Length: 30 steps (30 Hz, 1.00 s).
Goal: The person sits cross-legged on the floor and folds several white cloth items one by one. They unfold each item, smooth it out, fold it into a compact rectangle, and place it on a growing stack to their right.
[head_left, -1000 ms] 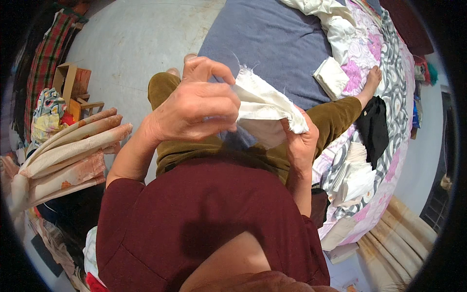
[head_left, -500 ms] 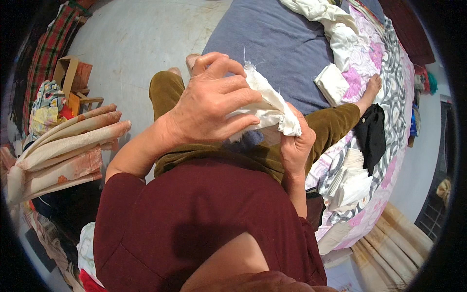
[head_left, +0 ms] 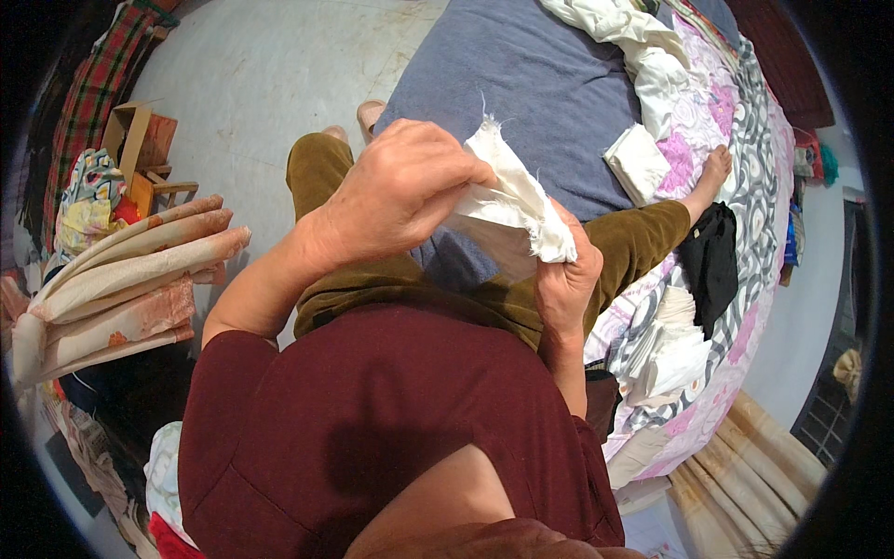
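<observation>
A piece of white cloth (head_left: 510, 191) with frayed edges and loose threads is held between both hands, above my lap. My left hand (head_left: 410, 191) pinches its left part, thumb and fingers pressed together. On the other side, my right hand (head_left: 570, 270) grips the bunched right end, with the frayed edge showing above the thumb. The cloth slants from its raised, thread-fringed corner down toward my right hand. Part of my right hand's fingers is hidden behind the cloth.
On the bed to the right lie a folded white cloth (head_left: 637, 164), a stack of white cloths (head_left: 668, 354), a black garment (head_left: 711, 265) and a crumpled cream cloth (head_left: 643, 47). A blue-grey cover (head_left: 521, 74) spreads ahead. A gathered curtain (head_left: 130, 289) hangs at left.
My left hand has gone from spread fingers to a closed pinch on the cloth and sits slightly lower. My right hand has hardly moved.
</observation>
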{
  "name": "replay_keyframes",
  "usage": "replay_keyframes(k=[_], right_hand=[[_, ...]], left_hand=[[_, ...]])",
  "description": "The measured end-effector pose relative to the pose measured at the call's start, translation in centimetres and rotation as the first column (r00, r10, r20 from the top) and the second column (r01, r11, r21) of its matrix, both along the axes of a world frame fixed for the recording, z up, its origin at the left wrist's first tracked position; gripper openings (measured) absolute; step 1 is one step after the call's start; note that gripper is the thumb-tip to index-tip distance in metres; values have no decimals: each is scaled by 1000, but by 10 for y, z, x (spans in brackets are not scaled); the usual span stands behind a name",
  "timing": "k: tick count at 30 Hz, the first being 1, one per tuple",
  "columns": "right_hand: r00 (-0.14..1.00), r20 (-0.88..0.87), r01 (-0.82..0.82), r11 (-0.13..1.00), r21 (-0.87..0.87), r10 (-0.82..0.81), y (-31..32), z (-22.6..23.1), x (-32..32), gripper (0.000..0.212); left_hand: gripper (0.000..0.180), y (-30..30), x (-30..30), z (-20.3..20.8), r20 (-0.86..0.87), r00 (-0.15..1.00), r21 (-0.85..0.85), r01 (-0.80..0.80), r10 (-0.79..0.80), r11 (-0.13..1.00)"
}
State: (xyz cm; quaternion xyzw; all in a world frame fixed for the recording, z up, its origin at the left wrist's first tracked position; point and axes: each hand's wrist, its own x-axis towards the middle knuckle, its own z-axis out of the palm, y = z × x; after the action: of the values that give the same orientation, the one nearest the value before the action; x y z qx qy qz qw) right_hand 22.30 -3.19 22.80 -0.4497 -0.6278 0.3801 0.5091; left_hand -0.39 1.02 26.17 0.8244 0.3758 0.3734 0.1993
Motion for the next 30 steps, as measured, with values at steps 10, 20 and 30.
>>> replay_keyframes(k=[10, 20, 30], right_hand=[[998, 3, -56, 997, -44, 56, -1, 1, 0, 28], [994, 3, -106, 994, -33, 106, 1, 6, 2, 26], [992, -8, -127, 991, -31, 126, 0, 11, -4, 27]], left_hand=[[26, 1, 11, 5, -42, 999, -4, 23, -23, 1000], [17, 3, -2, 7, 151, 981, -342, 167, -121, 925], [14, -4, 9, 3, 200, 979, -204, 72, -30, 976]])
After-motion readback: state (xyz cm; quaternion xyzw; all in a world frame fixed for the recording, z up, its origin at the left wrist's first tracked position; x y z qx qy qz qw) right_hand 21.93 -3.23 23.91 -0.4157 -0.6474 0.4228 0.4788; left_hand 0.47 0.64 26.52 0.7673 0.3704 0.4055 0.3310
